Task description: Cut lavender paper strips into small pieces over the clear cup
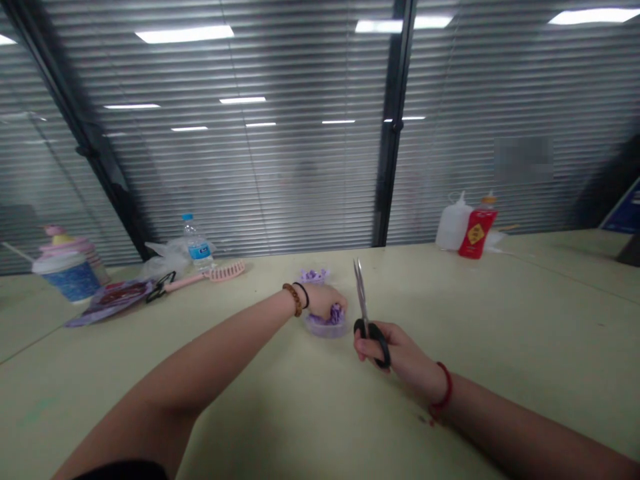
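— Our left hand (323, 300) curls down over the clear tub (327, 331), fingers touching the purple shreds (337, 313) inside; whether they pinch any, we cannot tell.
— And our right hand (393, 343)?
— Near the left one, wrapped around the handles of the scissors (362, 297), blades pointing up and away from us.
— What sits beyond?
— More purple pieces (314, 275) just behind our left hand, on the same counter (280, 400). Farther out to its left we see a pink hairbrush (227, 271), a blue-capped water bottle (198, 248) and a blue cup (73, 279).
— Past our right hand?
— Well beyond it, rightward, a red bottle (477, 233) stands beside a whitish bottle (453, 225).
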`<move>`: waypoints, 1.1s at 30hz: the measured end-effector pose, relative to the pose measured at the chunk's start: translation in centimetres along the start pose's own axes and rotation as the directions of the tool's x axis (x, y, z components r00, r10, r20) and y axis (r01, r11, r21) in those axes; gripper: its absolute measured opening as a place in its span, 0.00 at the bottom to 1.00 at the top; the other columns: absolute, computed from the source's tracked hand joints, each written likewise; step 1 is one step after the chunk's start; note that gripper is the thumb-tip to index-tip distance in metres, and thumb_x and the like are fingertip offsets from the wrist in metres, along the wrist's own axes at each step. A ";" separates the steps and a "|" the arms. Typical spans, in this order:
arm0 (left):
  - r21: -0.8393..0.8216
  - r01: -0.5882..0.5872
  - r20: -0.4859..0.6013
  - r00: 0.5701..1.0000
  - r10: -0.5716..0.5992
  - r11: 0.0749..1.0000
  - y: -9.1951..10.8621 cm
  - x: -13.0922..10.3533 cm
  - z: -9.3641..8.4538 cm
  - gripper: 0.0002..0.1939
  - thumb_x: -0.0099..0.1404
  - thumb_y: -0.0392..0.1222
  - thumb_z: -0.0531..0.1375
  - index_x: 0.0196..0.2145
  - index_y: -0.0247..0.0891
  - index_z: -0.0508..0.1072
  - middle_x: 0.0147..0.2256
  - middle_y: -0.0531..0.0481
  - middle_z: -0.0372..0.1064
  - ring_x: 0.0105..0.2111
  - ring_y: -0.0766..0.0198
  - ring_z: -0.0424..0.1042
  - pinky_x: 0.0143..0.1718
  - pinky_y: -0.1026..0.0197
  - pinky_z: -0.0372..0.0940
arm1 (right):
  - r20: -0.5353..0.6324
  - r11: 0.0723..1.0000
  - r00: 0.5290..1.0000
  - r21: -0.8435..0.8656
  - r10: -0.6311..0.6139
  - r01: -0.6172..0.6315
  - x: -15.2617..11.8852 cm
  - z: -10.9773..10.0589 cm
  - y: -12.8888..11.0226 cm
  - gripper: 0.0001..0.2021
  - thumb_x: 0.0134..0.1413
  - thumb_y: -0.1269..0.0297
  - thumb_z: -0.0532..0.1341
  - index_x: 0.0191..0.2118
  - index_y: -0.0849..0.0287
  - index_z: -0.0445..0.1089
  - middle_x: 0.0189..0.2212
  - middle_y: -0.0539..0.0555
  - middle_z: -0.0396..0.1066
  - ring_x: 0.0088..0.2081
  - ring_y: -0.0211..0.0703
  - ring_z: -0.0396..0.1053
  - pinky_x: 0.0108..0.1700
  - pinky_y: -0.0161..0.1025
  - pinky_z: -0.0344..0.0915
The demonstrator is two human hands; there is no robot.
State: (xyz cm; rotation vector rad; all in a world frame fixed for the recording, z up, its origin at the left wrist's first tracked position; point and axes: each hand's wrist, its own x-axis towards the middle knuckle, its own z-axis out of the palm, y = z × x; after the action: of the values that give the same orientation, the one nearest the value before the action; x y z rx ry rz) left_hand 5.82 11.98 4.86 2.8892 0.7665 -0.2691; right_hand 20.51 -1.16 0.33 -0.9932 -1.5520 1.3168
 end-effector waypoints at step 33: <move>-0.170 0.036 -0.034 0.999 -0.042 0.985 -0.4 -2.8 -4.6 0.16 0.50 0.31 0.57 0.39 0.37 0.70 0.32 0.52 0.69 0.27 0.69 0.67 0.27 0.69 0.61 | -0.014 1.000 0.999 -0.013 0.029 -0.029 0.2 -0.1 0.1 0.15 0.41 0.52 0.61 0.24 0.62 0.63 0.16 0.46 0.58 0.16 0.29 0.50 0.17 0.30 0.45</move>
State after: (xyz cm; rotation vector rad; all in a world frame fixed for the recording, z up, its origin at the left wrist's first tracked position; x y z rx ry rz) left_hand 3.90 11.85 9.91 2.7295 0.8115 -0.1462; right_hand 20.51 -0.94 0.22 -1.0341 -1.5426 1.3184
